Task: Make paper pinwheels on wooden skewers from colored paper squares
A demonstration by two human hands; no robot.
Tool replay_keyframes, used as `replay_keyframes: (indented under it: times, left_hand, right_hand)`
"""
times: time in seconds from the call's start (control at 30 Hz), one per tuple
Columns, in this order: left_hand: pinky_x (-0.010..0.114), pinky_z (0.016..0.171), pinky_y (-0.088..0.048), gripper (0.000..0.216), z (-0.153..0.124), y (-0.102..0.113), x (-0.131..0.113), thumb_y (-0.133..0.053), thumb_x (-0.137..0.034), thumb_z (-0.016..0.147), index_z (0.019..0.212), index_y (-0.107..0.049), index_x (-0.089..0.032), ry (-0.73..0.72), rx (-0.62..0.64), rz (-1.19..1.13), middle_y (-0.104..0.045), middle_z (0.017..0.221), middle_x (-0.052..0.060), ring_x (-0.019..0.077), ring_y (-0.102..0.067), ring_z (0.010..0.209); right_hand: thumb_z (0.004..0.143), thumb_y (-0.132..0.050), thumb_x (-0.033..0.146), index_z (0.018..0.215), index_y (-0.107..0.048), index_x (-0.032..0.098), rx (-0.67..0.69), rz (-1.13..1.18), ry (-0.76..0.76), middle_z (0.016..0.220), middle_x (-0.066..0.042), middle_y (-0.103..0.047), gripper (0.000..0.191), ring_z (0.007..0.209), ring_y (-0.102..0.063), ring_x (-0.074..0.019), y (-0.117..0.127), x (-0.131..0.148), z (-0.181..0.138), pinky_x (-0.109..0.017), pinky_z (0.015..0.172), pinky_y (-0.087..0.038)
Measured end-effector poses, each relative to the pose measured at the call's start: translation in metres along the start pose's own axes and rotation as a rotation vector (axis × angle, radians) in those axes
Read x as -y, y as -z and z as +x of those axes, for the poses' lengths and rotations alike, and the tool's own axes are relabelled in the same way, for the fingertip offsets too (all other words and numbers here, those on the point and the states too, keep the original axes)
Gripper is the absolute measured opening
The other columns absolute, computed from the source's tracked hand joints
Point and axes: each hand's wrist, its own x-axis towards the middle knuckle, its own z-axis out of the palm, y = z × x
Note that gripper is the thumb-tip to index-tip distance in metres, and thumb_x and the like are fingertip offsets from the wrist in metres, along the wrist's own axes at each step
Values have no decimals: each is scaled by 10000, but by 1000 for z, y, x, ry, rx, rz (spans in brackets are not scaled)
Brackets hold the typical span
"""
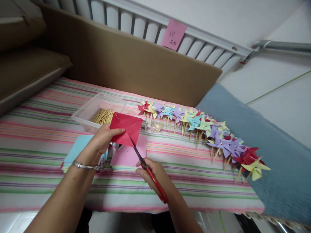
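Observation:
My left hand (102, 139) pinches a red paper square (126, 128) by its left edge and holds it tilted above the striped cloth. My right hand (155, 174) grips red-handled scissors (148, 168). Their dark blades reach up into the lower edge of the red paper. A silver bangle (84, 166) sits on my left wrist. Under the hands lie a pink paper sheet (127, 153) and a light blue paper stack (77, 147).
A clear plastic box (97, 108) of wooden sticks stands behind the red paper. A long row of coloured paper pinwheels (199, 129) runs to the right, beside a small clear cup (155, 124). A cardboard panel (126, 61) stands behind the striped cloth (43, 155); a blue mat (267, 145) lies at right.

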Motion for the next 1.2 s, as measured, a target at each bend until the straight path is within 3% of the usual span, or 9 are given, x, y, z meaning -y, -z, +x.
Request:
replay_keyframes:
  times: [0.17, 0.27, 0.4, 0.57, 0.77, 0.87, 0.97, 1.1, 1.2]
  left_hand:
    - [247, 508, -489, 306, 6, 3, 3, -812, -239, 529, 780, -671, -133, -33, -78, -105, -714, 717, 59, 173, -640, 563]
    - [240, 537, -498, 352, 5, 0, 0, -828, -219, 499, 802, -673, -130, -44, -101, -185, -719, 729, 51, 163, -645, 574]
    - [237, 540, -495, 334, 1, -4, -4, -827, -205, 498, 785, -675, -128, -32, -81, -242, -718, 715, 43, 161, -646, 578]
    - [231, 588, -495, 245, -5, -5, -4, -807, -199, 553, 751, -688, -118, -26, 29, -268, -723, 736, 56, 154, -650, 625]
    - [213, 561, -482, 187, -9, -8, -3, -794, -171, 577, 722, -682, -136, 15, 155, -327, -708, 682, 24, 127, -631, 579]
    - [212, 556, -478, 186, -9, -9, -3, -793, -165, 577, 726, -686, -135, 9, 176, -336, -707, 674, 28, 128, -630, 575]
    - [212, 576, -486, 176, -9, -8, -4, -788, -168, 582, 727, -694, -136, 8, 186, -341, -714, 693, 36, 132, -639, 596]
    - [206, 558, -481, 153, -8, -8, -2, -781, -166, 593, 725, -706, -146, 7, 204, -339, -709, 680, 30, 128, -632, 587]
    - [219, 571, -488, 141, -7, -11, 0, -781, -170, 592, 714, -713, -152, -1, 193, -331, -709, 673, 31, 133, -626, 578]
  right_hand:
    - [801, -522, 223, 1025, -617, 190, 41, -249, 105, 637, 31, -535, 246, 553, -479, -106, 20, -7, -7, -208, 542, -358]
    - [798, -478, 189, 1050, -588, 195, -17, -375, 96, 661, 18, -572, 274, 573, -521, -127, 35, -20, -15, -224, 563, -372]
    - [823, -401, 186, 1184, -497, 189, -250, -469, -87, 696, -8, -620, 373, 579, -568, -161, 54, -47, -23, -250, 563, -385]
    - [832, -435, 238, 1211, -512, 192, -483, -597, -408, 849, -72, -684, 390, 719, -642, -209, 76, -79, -31, -271, 600, -402]
    - [771, -547, 252, 1178, -584, 160, -540, -711, -450, 838, -94, -706, 419, 775, -666, -234, 104, -96, -31, -295, 656, -439]
    - [746, -569, 250, 1077, -650, 152, -533, -696, -368, 936, -123, -714, 355, 916, -659, -275, 105, -79, -25, -355, 792, -460]
    - [805, -521, 340, 1113, -635, 160, -595, -482, -175, 1091, -127, -689, 375, 1035, -630, -276, 91, -42, -13, -392, 902, -449]
    - [806, -554, 483, 1049, -655, 165, -553, -79, 38, 1046, -118, -708, 413, 993, -651, -269, 61, 9, 13, -407, 899, -480]
    - [818, -560, 499, 1031, -656, 159, -476, 137, 127, 987, -110, -718, 412, 924, -671, -257, 39, 25, 31, -403, 853, -507]
